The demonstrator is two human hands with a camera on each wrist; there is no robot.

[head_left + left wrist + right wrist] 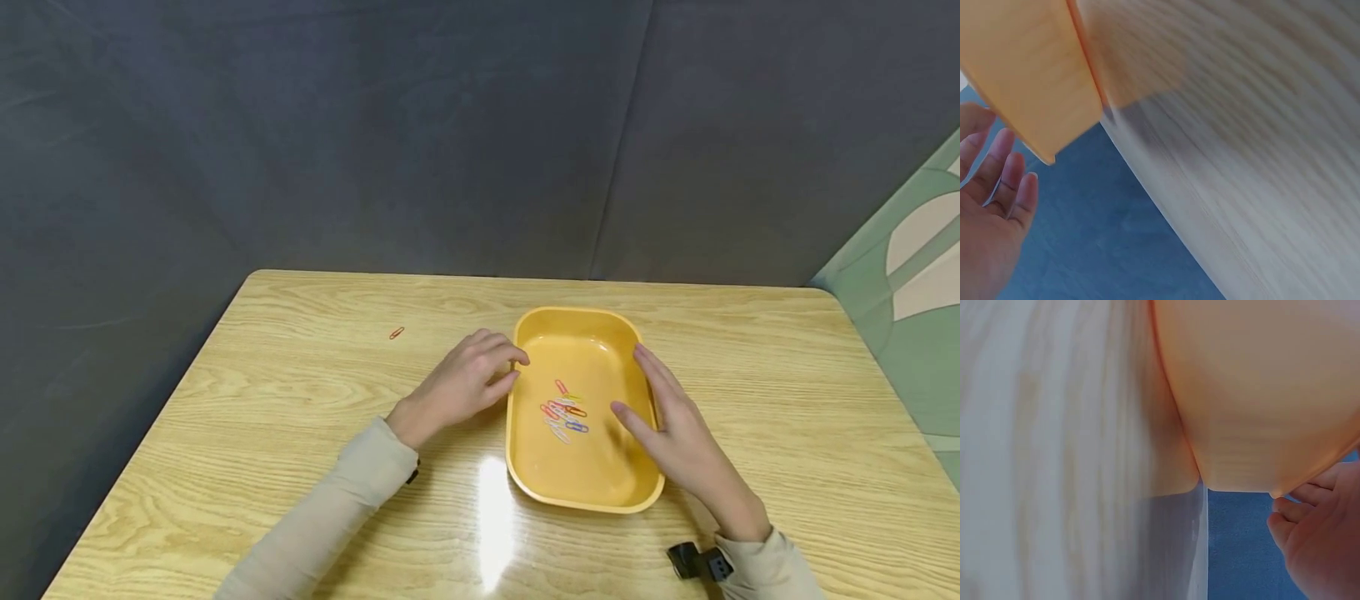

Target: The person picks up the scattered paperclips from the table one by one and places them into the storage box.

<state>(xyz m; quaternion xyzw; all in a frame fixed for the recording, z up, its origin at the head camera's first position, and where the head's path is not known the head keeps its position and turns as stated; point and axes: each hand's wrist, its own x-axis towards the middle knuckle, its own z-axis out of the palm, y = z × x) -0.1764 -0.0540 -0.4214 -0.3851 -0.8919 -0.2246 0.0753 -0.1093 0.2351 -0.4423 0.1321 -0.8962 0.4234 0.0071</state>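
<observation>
A yellow plastic tray (581, 477) stands on the wooden table, with several coloured paper clips (576, 412) lying in a loose cluster on its bottom. At its left rim is my left hand (467, 377), fingers loosely bent and fingertips at the edge. My right hand (682, 433) lies over the right rim, its fingers fairly straight along the side and the thumb above the inside. Both wrist views show the tray's outer wall (1041, 75) with relaxed fingers by its rim; whether every fingertip touches cannot be told. No clip shows in either hand.
A single red paper clip (397, 332) lies on the table (300, 383), left of the tray towards the far edge. Dark cloth (420, 150) hangs behind the table. Green patterned fabric (900, 292) shows at the right.
</observation>
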